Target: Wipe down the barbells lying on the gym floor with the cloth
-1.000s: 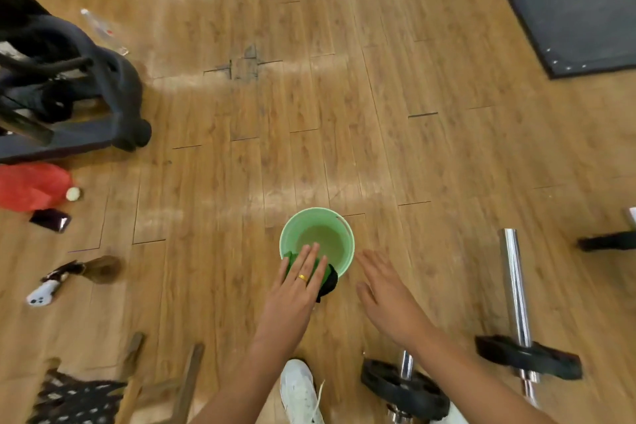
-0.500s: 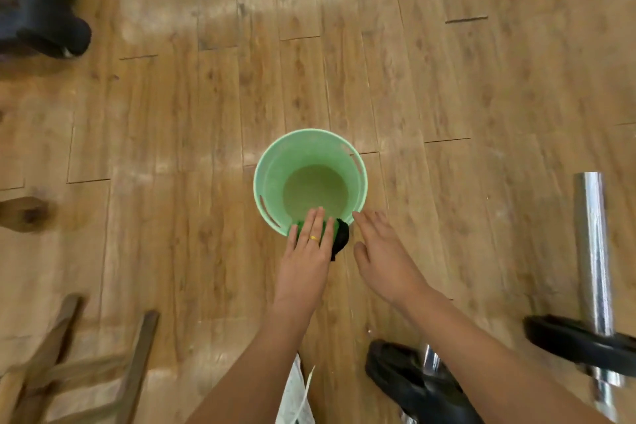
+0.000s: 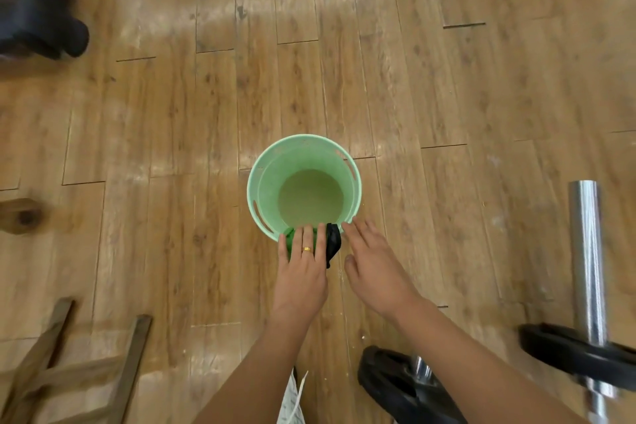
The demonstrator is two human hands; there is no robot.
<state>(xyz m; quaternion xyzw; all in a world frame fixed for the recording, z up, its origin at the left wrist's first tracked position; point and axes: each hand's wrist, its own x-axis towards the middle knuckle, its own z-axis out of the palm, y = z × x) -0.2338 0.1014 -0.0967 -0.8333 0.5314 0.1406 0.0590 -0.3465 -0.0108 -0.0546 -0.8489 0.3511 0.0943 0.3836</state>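
Two barbells lie closest to the person's feet. The nearer barbell (image 3: 389,379) shows a black plate just beside the right forearm, and the second barbell (image 3: 585,251) runs its chrome sleeve up the right edge. Neither is being touched, so I'd say no wiping is under way at this moment.

Past them, both arms reach forward. The left hand (image 3: 303,272) lies flat on the cloth (image 3: 333,243), a dark green-and-black wad draped over the near rim of the bucket (image 3: 261,162). Its fingers are straight and close together, pressing rather than gripping, probably to pin the cloth before gathering it. The right hand (image 3: 375,272) hovers just beside it, fingers extended and slightly spread, fingertips near the rim and holding nothing. It seems ready to steady the bucket or help lift.

The bucket holds what looks like cloudy water. Beyond it is plank floor (image 3: 447,79), then a dark machine base (image 3: 38,10) far left.
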